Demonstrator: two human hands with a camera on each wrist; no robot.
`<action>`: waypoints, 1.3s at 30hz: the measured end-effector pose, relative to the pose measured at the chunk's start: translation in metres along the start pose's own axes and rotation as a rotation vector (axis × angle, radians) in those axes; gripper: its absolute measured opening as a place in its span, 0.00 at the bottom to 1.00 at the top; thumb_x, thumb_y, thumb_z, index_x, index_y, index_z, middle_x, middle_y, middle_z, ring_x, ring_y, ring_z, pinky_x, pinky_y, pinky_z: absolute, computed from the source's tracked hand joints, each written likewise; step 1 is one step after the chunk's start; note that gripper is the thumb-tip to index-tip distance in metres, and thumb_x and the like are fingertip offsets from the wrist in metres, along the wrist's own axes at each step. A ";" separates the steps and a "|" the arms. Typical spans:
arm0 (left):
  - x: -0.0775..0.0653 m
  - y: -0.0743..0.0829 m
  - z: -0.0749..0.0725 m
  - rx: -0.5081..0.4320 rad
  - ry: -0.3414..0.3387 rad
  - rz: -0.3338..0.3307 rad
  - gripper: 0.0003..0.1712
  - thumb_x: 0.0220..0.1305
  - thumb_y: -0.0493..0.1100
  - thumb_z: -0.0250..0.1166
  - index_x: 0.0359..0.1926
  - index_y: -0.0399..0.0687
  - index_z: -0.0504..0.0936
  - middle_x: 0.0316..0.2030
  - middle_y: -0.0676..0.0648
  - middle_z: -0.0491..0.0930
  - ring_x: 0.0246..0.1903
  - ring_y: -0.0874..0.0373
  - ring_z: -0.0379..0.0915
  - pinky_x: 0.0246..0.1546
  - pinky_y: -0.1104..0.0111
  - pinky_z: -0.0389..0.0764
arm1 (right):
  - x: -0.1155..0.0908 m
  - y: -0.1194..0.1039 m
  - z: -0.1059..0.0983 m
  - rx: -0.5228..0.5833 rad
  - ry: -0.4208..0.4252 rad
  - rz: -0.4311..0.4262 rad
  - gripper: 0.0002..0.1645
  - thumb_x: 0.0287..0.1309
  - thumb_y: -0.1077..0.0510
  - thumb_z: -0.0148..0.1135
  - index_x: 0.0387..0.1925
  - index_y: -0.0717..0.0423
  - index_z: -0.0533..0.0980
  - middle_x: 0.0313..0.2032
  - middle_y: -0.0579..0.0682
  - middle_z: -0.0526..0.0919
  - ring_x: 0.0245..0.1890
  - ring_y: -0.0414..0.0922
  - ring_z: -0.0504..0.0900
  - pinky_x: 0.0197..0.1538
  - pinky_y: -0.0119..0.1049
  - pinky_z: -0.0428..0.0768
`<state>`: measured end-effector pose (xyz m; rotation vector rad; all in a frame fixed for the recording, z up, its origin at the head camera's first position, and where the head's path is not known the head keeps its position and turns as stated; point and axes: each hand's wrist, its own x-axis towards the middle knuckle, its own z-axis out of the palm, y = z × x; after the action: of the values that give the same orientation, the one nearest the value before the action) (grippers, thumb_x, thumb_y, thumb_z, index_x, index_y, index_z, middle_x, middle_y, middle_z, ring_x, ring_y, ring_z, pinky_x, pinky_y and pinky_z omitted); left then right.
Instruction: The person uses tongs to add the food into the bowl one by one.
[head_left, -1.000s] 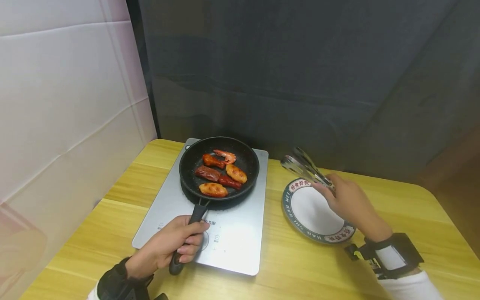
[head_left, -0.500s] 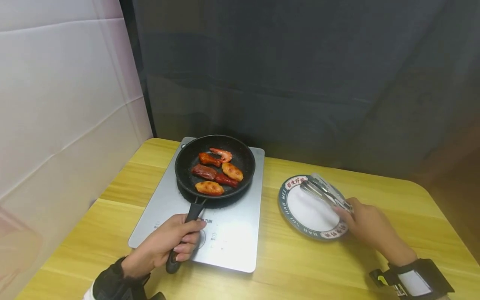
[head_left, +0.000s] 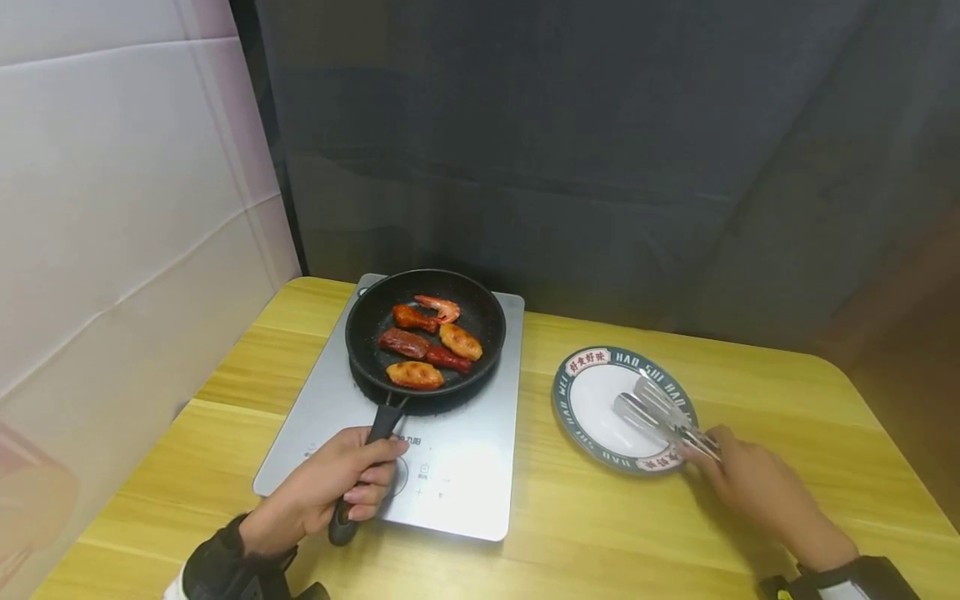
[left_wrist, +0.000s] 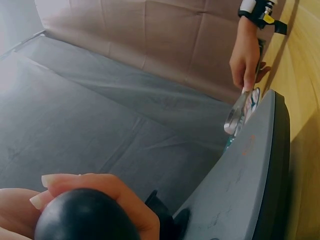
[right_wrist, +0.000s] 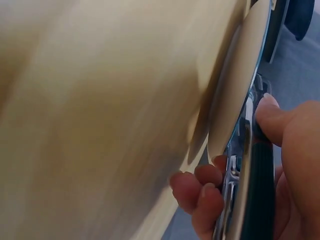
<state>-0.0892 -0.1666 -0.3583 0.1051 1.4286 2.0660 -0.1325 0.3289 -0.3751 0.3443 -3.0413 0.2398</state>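
Note:
My left hand (head_left: 341, 475) grips the black handle of a frying pan (head_left: 360, 367). In the pan lie a shrimp (head_left: 442, 308), a small drumstick (head_left: 411, 317), a brown piece of meat (head_left: 403, 342), a dark red piece (head_left: 450, 359) and two browned chicken wings (head_left: 415, 375). My right hand (head_left: 765, 492) holds metal tongs (head_left: 660, 417), their tips spread over the plate (head_left: 588, 417), which has a patterned green rim and carries no food. In the right wrist view, thumb and fingers close around the dark-sided handle of the tongs (right_wrist: 257, 190).
The pan sits on a silver induction cooktop (head_left: 472, 492) on a wooden table (head_left: 570, 533). A dark curtain (head_left: 525, 150) hangs behind the table, and a pale cloth (head_left: 120, 183) closes off the left side.
My right hand has drawn the tongs down and to the right, from above the plate's far left edge to over its middle. My left hand keeps its grip on the pan handle.

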 end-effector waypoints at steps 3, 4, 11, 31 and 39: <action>0.001 0.001 0.000 0.003 0.005 -0.001 0.12 0.70 0.41 0.55 0.32 0.42 0.61 0.15 0.57 0.58 0.09 0.70 0.53 0.06 0.78 0.59 | -0.003 -0.001 0.002 0.001 -0.001 0.006 0.31 0.64 0.39 0.55 0.45 0.66 0.70 0.25 0.60 0.79 0.23 0.58 0.79 0.22 0.54 0.76; 0.001 0.001 -0.001 0.004 0.006 -0.001 0.12 0.70 0.41 0.54 0.32 0.43 0.61 0.15 0.57 0.58 0.09 0.70 0.53 0.07 0.78 0.59 | -0.003 -0.001 0.003 0.000 0.002 0.003 0.31 0.64 0.39 0.55 0.45 0.66 0.70 0.26 0.61 0.79 0.23 0.59 0.79 0.22 0.55 0.76; 0.003 0.000 -0.002 -0.004 0.005 0.003 0.12 0.70 0.41 0.54 0.33 0.42 0.61 0.15 0.57 0.58 0.09 0.70 0.53 0.07 0.78 0.59 | -0.009 -0.004 0.003 -0.012 -0.007 0.006 0.32 0.64 0.40 0.56 0.46 0.69 0.70 0.26 0.62 0.79 0.25 0.62 0.80 0.25 0.57 0.77; 0.005 0.001 -0.004 -0.008 0.000 0.002 0.12 0.70 0.41 0.55 0.34 0.41 0.62 0.15 0.57 0.59 0.09 0.70 0.54 0.07 0.79 0.60 | -0.015 -0.006 0.010 -0.015 0.019 -0.005 0.30 0.64 0.45 0.58 0.43 0.72 0.70 0.30 0.59 0.77 0.30 0.60 0.80 0.29 0.57 0.79; 0.007 -0.006 -0.007 -0.067 -0.021 -0.016 0.13 0.71 0.43 0.54 0.33 0.40 0.62 0.17 0.55 0.63 0.12 0.67 0.58 0.11 0.78 0.65 | -0.021 -0.005 0.014 -0.007 0.047 -0.007 0.35 0.65 0.44 0.57 0.53 0.73 0.67 0.43 0.69 0.75 0.43 0.68 0.75 0.42 0.64 0.75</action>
<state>-0.0953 -0.1677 -0.3682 0.0874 1.3424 2.0918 -0.1116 0.3265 -0.3897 0.3431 -2.9939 0.2338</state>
